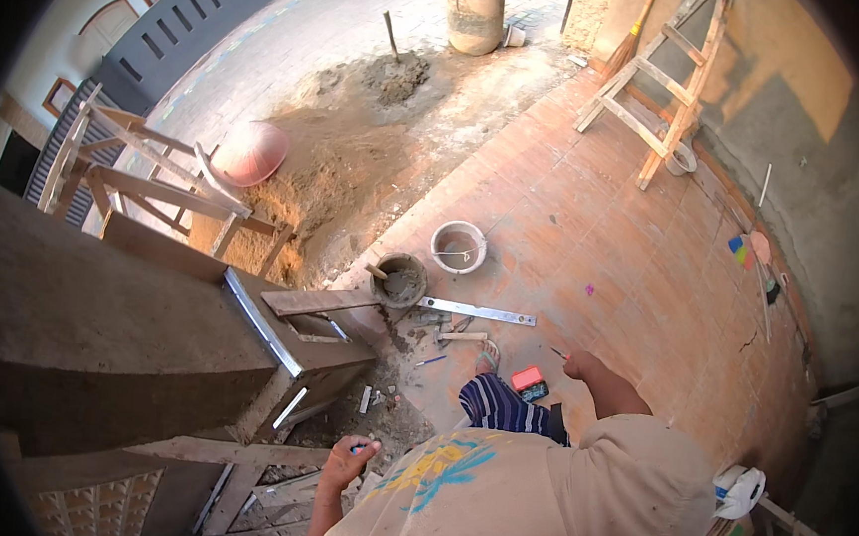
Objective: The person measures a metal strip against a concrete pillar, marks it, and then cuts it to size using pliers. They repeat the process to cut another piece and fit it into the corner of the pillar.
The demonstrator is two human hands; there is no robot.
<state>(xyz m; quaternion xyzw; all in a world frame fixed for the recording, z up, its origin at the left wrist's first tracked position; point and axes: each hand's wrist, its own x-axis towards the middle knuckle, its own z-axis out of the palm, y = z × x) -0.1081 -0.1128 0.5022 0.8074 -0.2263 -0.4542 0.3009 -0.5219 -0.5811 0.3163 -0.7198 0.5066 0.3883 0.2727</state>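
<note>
My left hand point(344, 460) is closed, thumb against curled fingers, with a small bit of blue showing between them; the thing is too small to name. It is beside the rough edge of the plastered structure point(117, 316). Out to the right, my right hand point(582, 364) is closed around a thin, dark, pointed tool with a red part point(558, 353), its kind unclear. Below that hand lie a red box point(527, 377) and a dark green one point(536, 392), next to my striped shorts point(500, 404). A hammer point(463, 336) and a spirit level point(491, 313) rest on the tiles.
A mortar bucket point(403, 284) with a wooden handle sticking out stands by a whitish bucket point(459, 247). Metal strips point(264, 324) edge the structure. Beyond are a sand heap point(343, 152), wooden trestle point(157, 174), drum point(474, 17) and ladder point(667, 80). Rubble point(365, 400) lies near my left hand.
</note>
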